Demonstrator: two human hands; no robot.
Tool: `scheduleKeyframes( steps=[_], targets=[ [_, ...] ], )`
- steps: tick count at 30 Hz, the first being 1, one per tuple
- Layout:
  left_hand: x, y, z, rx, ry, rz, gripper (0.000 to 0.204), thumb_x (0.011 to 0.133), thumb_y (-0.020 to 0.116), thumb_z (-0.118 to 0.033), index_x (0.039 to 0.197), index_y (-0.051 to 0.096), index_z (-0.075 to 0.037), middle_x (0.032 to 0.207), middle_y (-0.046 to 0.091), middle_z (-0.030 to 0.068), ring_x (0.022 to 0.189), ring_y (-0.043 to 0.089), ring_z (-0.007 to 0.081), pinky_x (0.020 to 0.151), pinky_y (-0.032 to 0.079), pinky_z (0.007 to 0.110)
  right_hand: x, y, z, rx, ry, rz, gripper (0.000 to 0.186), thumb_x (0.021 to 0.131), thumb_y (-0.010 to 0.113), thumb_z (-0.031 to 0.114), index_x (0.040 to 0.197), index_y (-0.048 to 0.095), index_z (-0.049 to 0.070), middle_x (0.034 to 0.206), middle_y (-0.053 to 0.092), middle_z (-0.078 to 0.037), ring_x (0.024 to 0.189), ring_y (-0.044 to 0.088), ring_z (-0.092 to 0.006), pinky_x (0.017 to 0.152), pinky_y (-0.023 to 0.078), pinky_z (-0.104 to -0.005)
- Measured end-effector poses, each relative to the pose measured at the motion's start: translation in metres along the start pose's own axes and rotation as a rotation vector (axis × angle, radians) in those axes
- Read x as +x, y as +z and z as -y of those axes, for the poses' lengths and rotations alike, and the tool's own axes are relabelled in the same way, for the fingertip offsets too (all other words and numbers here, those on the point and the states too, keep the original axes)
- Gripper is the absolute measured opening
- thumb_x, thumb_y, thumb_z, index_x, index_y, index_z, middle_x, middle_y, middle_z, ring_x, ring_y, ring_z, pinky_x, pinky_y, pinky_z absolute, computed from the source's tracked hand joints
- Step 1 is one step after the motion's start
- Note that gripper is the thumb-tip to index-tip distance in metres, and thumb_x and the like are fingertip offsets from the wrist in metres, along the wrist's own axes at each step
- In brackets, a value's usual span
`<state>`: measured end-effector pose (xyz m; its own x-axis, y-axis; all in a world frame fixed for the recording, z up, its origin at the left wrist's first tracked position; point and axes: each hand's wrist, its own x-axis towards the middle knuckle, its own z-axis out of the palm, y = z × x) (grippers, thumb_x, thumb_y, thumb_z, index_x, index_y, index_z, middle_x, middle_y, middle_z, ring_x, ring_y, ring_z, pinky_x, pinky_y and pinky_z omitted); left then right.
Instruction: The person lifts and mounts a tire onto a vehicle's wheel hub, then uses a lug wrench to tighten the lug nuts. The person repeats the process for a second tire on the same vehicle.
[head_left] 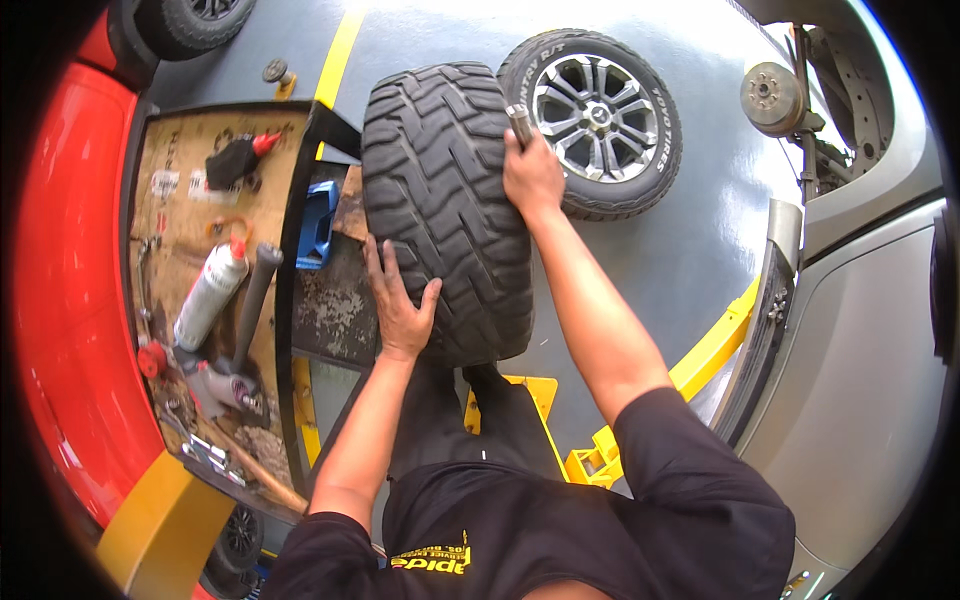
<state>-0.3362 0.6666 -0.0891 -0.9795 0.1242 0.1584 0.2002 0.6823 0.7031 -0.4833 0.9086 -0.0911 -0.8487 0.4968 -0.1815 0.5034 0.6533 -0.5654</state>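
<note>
An upright black tyre [440,170] with chunky tread stands in front of me, beside a work cart. My left hand [397,310] presses on the lower left of its tread, fingers spread. At the tyre's upper right, my right hand [532,170] is closed around a short silver metal cylinder [518,122], knuckles beside the tread. Behind it to the right, a second tyre on a black and silver alloy wheel [610,90] lies flat on the floor.
The left cart's wooden top [160,215] holds a spray can [210,295], several tools and a blue plastic case [316,225]. A red vehicle [70,280] flanks it. On the right are a grey vehicle [850,350], an exposed hub [768,100] and a yellow lift arm [700,360].
</note>
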Motion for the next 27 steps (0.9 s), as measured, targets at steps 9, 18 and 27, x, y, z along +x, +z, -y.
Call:
scheduleKeyframes(
  steps=[9,18,27],
  targets=[
    [0.295,0.080,0.010,0.444,0.059,-0.038,0.054,0.101,0.051,-0.037,0.144,0.050,-0.004,0.156,0.040,0.0111,0.147,0.031,0.0390,0.120,0.026,0.054,0.059,-0.048,-0.027,0.112,-0.292,-0.037,0.038,0.100,0.060,0.038,0.116,0.060,0.004,0.108,0.056,-0.021,0.103,0.056,-0.0441,0.086,0.046,-0.0490],
    [0.530,0.066,0.097,0.034,-0.723,-0.038,0.096,0.092,0.049,-0.068,0.143,0.041,0.013,0.149,0.041,0.0362,0.143,0.037,0.0443,0.115,0.035,0.046,0.161,0.028,0.062,0.032,-0.325,-0.159,0.054,0.081,0.075,0.056,0.102,0.054,0.010,0.098,0.055,-0.013,0.085,0.063,-0.0402,0.068,0.049,-0.0515],
    [0.432,0.057,0.070,-0.126,-0.504,0.136,0.103,0.089,0.072,-0.050,0.161,0.014,-0.005,0.164,0.025,0.0172,0.149,0.029,0.0278,0.121,0.023,0.039,0.461,0.027,0.178,0.196,-0.141,0.135,0.069,0.087,0.067,0.062,0.124,0.057,0.005,0.116,0.066,-0.024,0.108,0.064,-0.0438,0.088,0.052,-0.0500]
  ],
)
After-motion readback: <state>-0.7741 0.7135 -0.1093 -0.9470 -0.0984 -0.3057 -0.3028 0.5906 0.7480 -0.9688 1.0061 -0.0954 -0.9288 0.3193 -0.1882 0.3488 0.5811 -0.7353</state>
